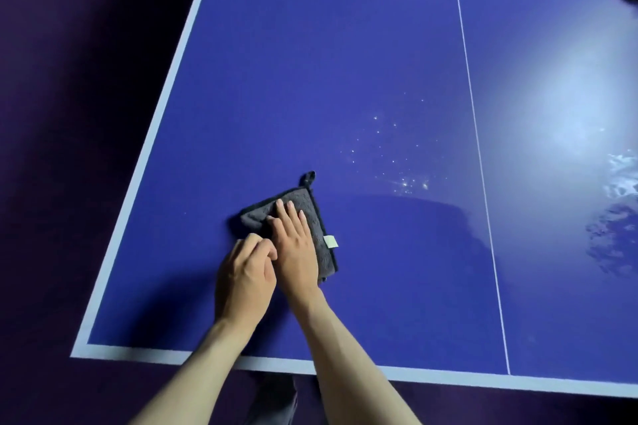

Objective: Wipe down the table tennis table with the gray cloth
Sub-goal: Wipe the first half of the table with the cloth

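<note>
Head view: gray cloth [312, 217] under right hand [295, 245] (flat), left hand [245, 272] beside.

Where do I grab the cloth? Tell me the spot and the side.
Grab the cloth at its far corner, by the small loop, coming from above on the far side. The loop lies clear of both hands; the right hand presses flat on the middle and the left hand covers the near-left edge.

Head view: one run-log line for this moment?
right hand flat on gray cloth | left hand curled at cloth's left edge | droplets right of cloth unwiped | table
</note>
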A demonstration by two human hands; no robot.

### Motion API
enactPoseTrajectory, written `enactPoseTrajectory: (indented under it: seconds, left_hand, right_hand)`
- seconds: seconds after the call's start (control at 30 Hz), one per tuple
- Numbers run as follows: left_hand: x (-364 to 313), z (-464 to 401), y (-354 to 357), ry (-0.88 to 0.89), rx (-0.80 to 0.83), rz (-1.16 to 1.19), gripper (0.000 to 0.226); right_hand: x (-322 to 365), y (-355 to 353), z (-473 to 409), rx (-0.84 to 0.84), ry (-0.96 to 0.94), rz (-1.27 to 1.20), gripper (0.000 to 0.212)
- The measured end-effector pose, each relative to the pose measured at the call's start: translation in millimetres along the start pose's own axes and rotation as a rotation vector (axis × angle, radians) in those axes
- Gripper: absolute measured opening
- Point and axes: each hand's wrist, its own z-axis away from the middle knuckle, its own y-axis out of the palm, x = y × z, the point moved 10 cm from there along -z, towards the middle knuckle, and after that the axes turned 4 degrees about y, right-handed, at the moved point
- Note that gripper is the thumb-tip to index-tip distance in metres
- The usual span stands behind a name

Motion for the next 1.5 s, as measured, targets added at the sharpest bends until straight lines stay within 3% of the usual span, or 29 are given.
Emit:
enactPoseTrajectory:
  seconds: [0.13, 0.33, 0.43, 0.53, 0.7, 0.87, 0.93, 1.1, 1.2, 1.3, 1.4, 1.5]
  left_hand:
    - [-6.5, -13.8, 1.4, -0.009, -0.039, -0.016, 0.019]
    - [-38.9, -38.0, 44.3, -0.064, 0.038, 0.011, 0.028]
    - [-54.9, -51.9, 56.8, -0.066, 0.057, -0.016, 0.027]
    - [-54.9, -69.3, 64.7, -0.113, 0.077, -0.070, 0.033]
    - [-39.9, -101.1, 81.1, -0.297, 0.110, -0.106, 0.049]
    - [-29.8, -125.7, 81.7, -0.376, 0.163, -0.127, 0.053]
    - [-28.1, -129.9, 84.6, -0.392, 0.201, -0.145, 0.055]
    - [-24.3, -147.8, 105.7, -0.462, 0.347, -0.126, 0.065]
    - [-14.1, -150.2, 119.4, -0.496, 0.477, -0.111, 0.077]
    - [-11.2, -148.3, 120.5, -0.501, 0.500, -0.087, 0.086]
    - [-11.4, -148.4, 118.1, -0.518, 0.501, -0.080, 0.083]
    - [-13.4, -162.7, 103.8, -0.499, 0.464, -0.208, 0.066]
  right_hand:
    - [-34.1, -24.7, -2.0, 0.008, -0.099, 0.013, 0.040]
    - [-242.9, -146.4, -7.5, -0.193, 0.332, 0.117, 0.055]
    - [-307.3, -187.3, -13.5, -0.280, 0.567, 0.105, 0.048]
    - [-282.1, -175.6, -25.2, -0.369, 0.648, 0.112, 0.044]
    - [-130.7, -77.5, -61.0, -0.175, 0.157, 0.076, 0.046]
    - [-132.2, -77.5, -70.2, 0.000, -0.082, 0.105, 0.051]
    - [-165.8, -103.5, -75.6, -0.018, -0.055, 0.107, 0.054]
    - [-297.8, -189.8, -94.3, -0.173, 0.293, 0.125, 0.054]
    - [-329.9, -210.2, -97.9, -0.253, 0.491, 0.119, 0.052]
    - [-289.7, -185.1, -109.0, -0.295, 0.546, 0.138, 0.056]
    - [-201.1, -131.4, -130.5, -0.225, 0.307, 0.134, 0.051]
    - [-123.5, -84.4, -146.4, -0.096, 0.087, 0.114, 0.047]
